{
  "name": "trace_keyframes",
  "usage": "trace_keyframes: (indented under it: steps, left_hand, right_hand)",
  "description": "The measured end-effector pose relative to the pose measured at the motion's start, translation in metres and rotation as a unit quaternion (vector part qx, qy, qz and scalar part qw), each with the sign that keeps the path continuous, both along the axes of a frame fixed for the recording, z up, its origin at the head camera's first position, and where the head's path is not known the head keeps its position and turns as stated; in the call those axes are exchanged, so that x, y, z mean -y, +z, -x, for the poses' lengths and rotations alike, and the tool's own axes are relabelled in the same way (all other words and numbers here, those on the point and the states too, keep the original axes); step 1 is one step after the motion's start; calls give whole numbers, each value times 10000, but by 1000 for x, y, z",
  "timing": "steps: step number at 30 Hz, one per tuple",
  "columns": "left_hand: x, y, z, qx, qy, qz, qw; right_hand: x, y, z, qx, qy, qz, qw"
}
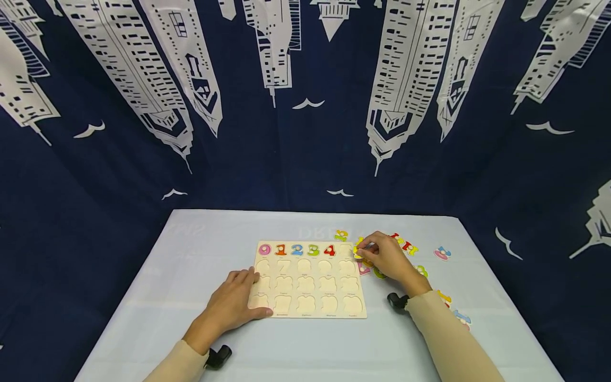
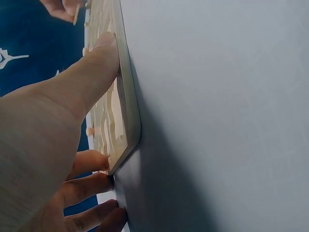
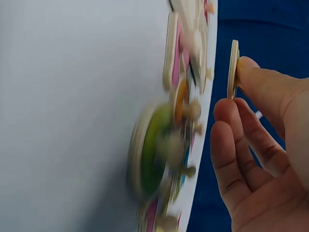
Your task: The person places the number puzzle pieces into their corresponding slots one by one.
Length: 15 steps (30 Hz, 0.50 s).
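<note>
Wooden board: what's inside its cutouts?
Number pieces 0 to 4 sit in the top row; the other visible cutouts look empty. The left hand hides part of the board's left edge.

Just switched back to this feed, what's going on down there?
A person's right hand pinches a puzzle piece near the far right corner of a wooden board. The left hand rests at the board's near left corner. Number pieces 0 to 4 sit in the top row; the lower rows hold none. Loose pieces lie to the right.
</note>
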<state>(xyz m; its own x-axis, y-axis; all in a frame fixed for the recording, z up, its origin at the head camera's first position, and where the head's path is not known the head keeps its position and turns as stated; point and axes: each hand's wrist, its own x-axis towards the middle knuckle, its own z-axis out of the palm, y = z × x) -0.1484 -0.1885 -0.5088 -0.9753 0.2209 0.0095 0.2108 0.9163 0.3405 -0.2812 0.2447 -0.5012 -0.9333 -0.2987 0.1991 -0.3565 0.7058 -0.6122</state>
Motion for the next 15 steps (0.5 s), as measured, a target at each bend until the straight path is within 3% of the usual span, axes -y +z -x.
trace_keyframes:
  steps: [7, 15]
  left_hand:
    - [1, 0, 1, 11, 23, 7, 10000]
    - [1, -1, 0, 2, 26, -7, 10000]
  right_hand:
    - [31, -1, 11, 145, -147, -155, 9997]
    - [43, -8, 19, 334, -223, -168, 9991]
